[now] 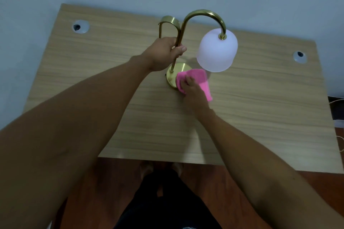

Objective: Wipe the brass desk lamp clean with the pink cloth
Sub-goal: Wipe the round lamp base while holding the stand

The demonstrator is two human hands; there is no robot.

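The brass desk lamp (202,15) stands upright near the middle of the desk, its curved neck arching over to a white frosted shade (216,51) that hangs on the right. My left hand (164,53) is closed around the thin brass stem, midway up. The round brass base (175,74) sits below it. My right hand (193,91) presses the pink cloth (200,80) against the right side of the base, which the cloth partly covers.
A second brass arch (168,21) rises just behind the lamp at the left. The wooden desk (260,108) has two round cable holes, one at the far left (80,26) and one at the right (299,56). A pale wall stands behind.
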